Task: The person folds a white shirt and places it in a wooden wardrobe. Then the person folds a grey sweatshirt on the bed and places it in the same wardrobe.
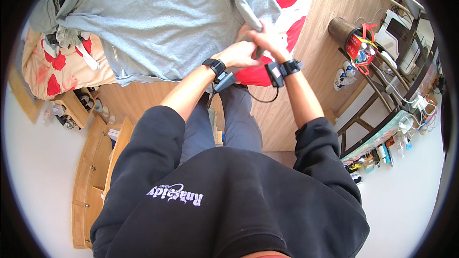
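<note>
A light grey sweatshirt [161, 25] with a small white Nike mark lies spread over a bed. Its sleeve on the right side folds downward toward me, and both my hands meet at its lower end. My left hand [238, 54] grips the cuff area with bent fingers. Just above and to the right, my right hand [269, 41] holds the same sleeve, its fingers crossing close to the left hand. Fingers and cloth overlap there, so part of the cuff is hidden. Each wrist wears a black strap with a small device.
Under the sweatshirt is a red and cream patterned bedsheet [53, 68]. Crumpled clothes [68, 32] lie at the bed's left. On the right stand a brown bin [339, 28] with a red bag [360, 48], white shoes [345, 75] and a dark-framed desk [373, 129] with cables. A wooden cabinet [84, 186] is at lower left.
</note>
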### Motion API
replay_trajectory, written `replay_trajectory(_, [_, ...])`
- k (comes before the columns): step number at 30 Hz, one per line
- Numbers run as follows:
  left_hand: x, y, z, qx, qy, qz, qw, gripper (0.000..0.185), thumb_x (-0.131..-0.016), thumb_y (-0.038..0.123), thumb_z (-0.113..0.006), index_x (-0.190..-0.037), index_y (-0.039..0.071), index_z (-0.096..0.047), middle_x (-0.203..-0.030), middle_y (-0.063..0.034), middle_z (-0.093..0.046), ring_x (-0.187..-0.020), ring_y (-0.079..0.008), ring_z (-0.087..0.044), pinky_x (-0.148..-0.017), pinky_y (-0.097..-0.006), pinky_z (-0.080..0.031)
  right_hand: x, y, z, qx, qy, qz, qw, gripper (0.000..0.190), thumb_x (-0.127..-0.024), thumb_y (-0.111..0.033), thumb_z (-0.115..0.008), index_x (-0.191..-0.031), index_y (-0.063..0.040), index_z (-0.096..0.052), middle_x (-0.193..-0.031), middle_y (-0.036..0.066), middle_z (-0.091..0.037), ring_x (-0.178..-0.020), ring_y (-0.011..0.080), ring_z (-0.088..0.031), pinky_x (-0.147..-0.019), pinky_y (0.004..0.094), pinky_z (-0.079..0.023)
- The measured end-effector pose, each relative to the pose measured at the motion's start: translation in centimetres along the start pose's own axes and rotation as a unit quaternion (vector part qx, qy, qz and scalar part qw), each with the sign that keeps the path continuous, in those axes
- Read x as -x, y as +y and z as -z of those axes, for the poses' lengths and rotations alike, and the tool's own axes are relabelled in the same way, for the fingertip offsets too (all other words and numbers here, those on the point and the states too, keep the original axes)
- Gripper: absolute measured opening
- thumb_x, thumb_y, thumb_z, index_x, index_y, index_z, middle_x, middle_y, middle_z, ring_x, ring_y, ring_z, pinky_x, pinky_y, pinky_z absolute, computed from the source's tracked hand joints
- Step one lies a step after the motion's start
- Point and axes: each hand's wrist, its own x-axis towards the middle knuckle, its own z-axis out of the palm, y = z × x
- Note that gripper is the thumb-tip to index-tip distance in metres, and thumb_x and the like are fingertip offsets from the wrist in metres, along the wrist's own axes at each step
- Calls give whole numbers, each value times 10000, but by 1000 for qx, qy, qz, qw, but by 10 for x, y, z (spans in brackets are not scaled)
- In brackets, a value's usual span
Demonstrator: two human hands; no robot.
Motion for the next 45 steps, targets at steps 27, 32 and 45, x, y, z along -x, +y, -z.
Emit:
replay_trajectory(27, [-89, -45, 153, -521, 323, -88, 785, 702, -967, 444, -648, -1585, 261, -367, -1662, -148, -304, -1498, -376, -339, -1192, -565, -336, -117, 216, 312, 66, 242, 146, 957, 327, -983, -276, -517, -1050, -20, -709, -807, 117, -674, -805, 167, -649, -735, 342, -507])
replay_trajectory(32, [-38, -79, 34, -370, 345, 4, 862, 819, -974, 461, -605, -1643, 159, -240, -1711, -195, -157, -1565, -401, -192, -1246, -609, -177, -91, 222, 296, -9, 192, 142, 971, 348, -1000, -356, -686, -1175, -57, -717, -949, 61, -746, -900, 151, -690, -827, 298, -549])
replay_trajectory(45, [-16, -62, -34, -263, 327, -118, 900, 743, -824, 149, -702, -1501, 82, -401, -1545, -194, -383, -1444, -398, -364, -1180, -533, -328, -169, 122, 126, -74, 50, 172, 981, 948, -778, -534, -882, -1496, -70, -473, -1387, 181, -609, -1279, 278, -588, -1098, 412, -465])
